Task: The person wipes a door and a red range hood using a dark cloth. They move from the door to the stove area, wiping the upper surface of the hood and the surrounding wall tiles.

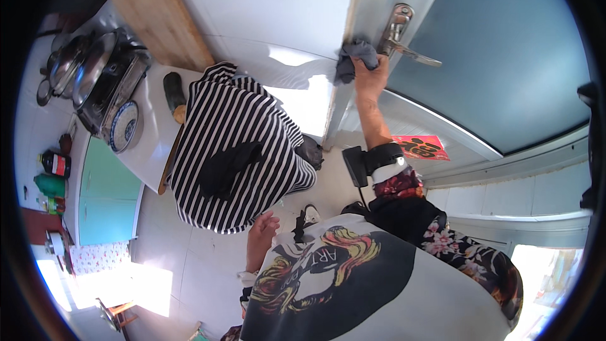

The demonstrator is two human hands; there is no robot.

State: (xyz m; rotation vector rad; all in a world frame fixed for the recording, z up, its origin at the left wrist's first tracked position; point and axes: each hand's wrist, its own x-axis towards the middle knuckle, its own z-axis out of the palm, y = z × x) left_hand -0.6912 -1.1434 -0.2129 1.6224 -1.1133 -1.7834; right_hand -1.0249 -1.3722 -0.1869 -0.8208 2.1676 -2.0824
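Note:
My right hand point(371, 76) grips a crumpled grey cloth point(352, 57), pressing it to the pale door frame point(364, 23) just left of the metal lever handle point(402, 42). The handle belongs to a door with a large blue-grey panel point(497, 57). Lower down, my left hand point(262, 234) hangs with loosely bent fingers and nothing visible in it. Close by is a black-and-white striped cloth point(227, 123) draped over something hidden. On top of the stripes lies a dark patch of black cloth or shadow point(229, 170); I cannot tell which.
On the white counter point(156, 99) are a gas stove point(125, 85) with metal pots point(97, 66), a blue-and-white bowl point(124, 125) and a dark green gourd point(174, 90). A wooden board point(161, 14) leans at the wall. A dark bag point(310, 151) lies near the door frame.

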